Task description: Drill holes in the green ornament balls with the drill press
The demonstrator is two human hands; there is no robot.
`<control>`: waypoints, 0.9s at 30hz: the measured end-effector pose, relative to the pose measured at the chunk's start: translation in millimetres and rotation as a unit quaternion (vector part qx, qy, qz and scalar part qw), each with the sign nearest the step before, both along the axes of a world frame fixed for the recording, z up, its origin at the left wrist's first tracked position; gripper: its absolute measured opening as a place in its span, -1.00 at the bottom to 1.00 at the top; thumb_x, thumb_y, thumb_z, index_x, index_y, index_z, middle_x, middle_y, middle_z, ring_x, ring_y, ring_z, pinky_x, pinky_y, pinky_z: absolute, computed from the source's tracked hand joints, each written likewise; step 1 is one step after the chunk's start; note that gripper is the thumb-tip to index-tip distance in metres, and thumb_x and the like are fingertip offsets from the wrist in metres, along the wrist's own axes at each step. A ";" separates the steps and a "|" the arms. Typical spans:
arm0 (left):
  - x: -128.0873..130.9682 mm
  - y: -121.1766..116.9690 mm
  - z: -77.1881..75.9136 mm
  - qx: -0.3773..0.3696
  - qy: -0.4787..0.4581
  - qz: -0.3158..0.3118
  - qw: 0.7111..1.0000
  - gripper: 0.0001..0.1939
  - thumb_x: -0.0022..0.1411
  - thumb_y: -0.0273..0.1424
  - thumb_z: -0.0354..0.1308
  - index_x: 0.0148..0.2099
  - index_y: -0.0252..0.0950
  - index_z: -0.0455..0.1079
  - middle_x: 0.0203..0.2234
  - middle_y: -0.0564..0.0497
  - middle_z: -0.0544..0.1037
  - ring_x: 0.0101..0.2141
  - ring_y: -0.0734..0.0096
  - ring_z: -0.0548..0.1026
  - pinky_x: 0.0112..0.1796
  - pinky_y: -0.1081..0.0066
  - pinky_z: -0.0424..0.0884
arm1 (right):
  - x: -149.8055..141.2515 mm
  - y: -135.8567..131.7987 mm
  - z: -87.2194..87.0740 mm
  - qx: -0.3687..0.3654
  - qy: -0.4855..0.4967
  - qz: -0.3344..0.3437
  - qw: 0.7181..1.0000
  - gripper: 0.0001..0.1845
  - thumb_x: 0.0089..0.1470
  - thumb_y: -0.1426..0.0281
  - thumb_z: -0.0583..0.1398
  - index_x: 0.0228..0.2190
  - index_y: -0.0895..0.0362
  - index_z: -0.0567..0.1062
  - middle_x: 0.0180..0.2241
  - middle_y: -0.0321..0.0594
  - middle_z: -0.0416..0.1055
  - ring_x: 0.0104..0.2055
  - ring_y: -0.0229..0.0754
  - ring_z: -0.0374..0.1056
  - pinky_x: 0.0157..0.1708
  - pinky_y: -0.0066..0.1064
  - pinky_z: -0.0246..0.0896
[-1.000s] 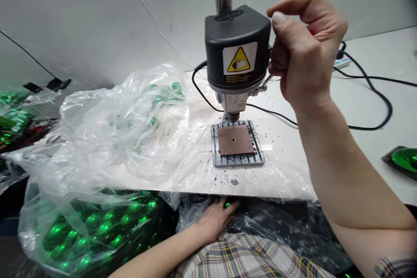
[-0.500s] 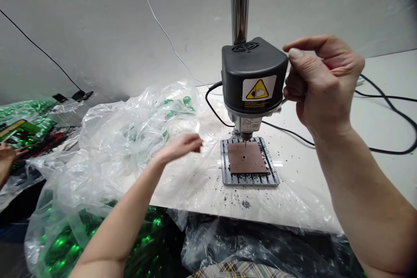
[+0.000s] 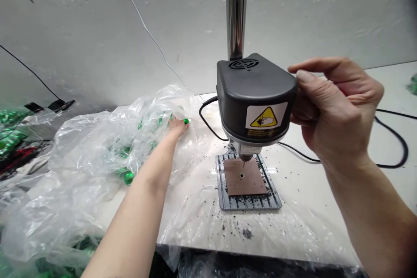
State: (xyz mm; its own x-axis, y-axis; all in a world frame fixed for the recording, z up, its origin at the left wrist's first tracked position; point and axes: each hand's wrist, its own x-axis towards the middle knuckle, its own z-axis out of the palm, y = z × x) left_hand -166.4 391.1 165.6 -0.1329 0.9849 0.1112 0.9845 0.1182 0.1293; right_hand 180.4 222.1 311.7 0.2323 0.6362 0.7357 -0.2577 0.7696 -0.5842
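Observation:
My left hand (image 3: 177, 125) reaches out over the clear plastic on the table, its fingers spread among shiny green balls. One green ball (image 3: 186, 121) lies right at its fingers, not clearly gripped. Beside the black head of a small drill press (image 3: 254, 91) is my right hand (image 3: 340, 100), its fingers curled and thumb against the index finger; what they hold is hidden. Below the drill bit, a brown square plate (image 3: 234, 184) with a small dark hole rests on the grooved grey base (image 3: 250, 204).
Crumpled clear plastic (image 3: 87, 139) covers the left side, with another green ball (image 3: 129, 177) at its edge. Dark shavings (image 3: 247, 233) are scattered around the base. A black cable (image 3: 404, 143) loops at the right. A blurred green object (image 3: 413, 84) shows at the right edge.
My left hand has gone from mid-air near the drill press to the green balls farther back. The view has shifted. A blurred green object has appeared at the right edge.

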 end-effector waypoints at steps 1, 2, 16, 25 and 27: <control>1.1 2.7 -4.0 -0.003 -0.003 0.009 1.000 -0.38 0.29 -0.33 0.14 0.33 -0.47 0.20 0.31 -0.45 0.26 0.32 -0.25 0.14 0.23 -0.09 0.07 | 0.1 -0.3 0.3 -0.002 -0.002 -0.001 1.000 -0.84 0.06 0.52 0.28 -0.32 0.11 0.68 -0.71 -0.44 0.15 -0.74 -0.48 -0.04 -0.86 -0.58 -0.22; 1.6 4.4 -6.3 -0.007 -0.006 0.018 1.000 -0.39 0.30 -0.31 0.13 0.32 -0.47 0.22 0.29 -0.46 0.28 0.29 -0.25 0.18 0.20 -0.08 0.12 | 0.2 -0.8 0.7 -0.005 -0.005 -0.003 1.000 -0.83 0.06 0.53 0.28 -0.32 0.11 0.68 -0.72 -0.44 0.15 -0.75 -0.48 -0.05 -0.87 -0.58 -0.23; -1.6 -87.7 7.1 -0.125 -0.036 -0.006 0.992 -0.54 -0.02 -0.19 0.36 -0.05 -0.18 0.48 -0.10 -0.13 0.60 0.08 -0.21 0.39 -0.03 0.15 0.36 | -1.4 -4.1 0.9 -0.022 -0.001 -0.013 1.000 -0.90 0.08 0.47 0.30 -0.35 0.08 0.65 -0.71 -0.45 0.14 -0.74 -0.46 -0.01 -0.85 -0.58 -0.16; -14.2 -204.5 5.9 -0.090 -0.013 -0.012 0.996 -0.66 0.19 -0.24 0.23 -0.02 -0.25 0.34 0.02 -0.24 0.50 0.17 -0.18 0.34 0.20 -0.12 0.16 | -3.6 -5.3 2.0 -0.029 0.018 -0.003 0.999 -0.92 0.02 0.48 0.28 -0.39 0.10 0.62 -0.75 -0.48 0.10 -0.76 -0.46 -0.09 -0.84 -0.56 -0.28; -17.0 -216.3 10.2 0.012 -0.043 -0.011 0.999 -0.59 0.21 -0.29 0.22 0.08 -0.29 0.31 0.05 -0.27 0.48 0.16 -0.11 0.37 0.23 -0.07 0.14 | -3.6 -4.7 2.0 -0.030 0.023 0.003 0.999 -0.93 0.01 0.48 0.29 -0.39 0.12 0.61 -0.75 -0.49 0.10 -0.76 -0.46 -0.08 -0.85 -0.54 -0.29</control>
State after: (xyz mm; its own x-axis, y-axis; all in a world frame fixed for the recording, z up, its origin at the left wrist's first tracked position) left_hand -183.4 174.8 175.8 -0.1205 0.9849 0.1244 0.9720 0.0917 0.2162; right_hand 176.8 217.4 313.6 0.2610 0.6804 0.6848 -0.2907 0.7319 -0.6163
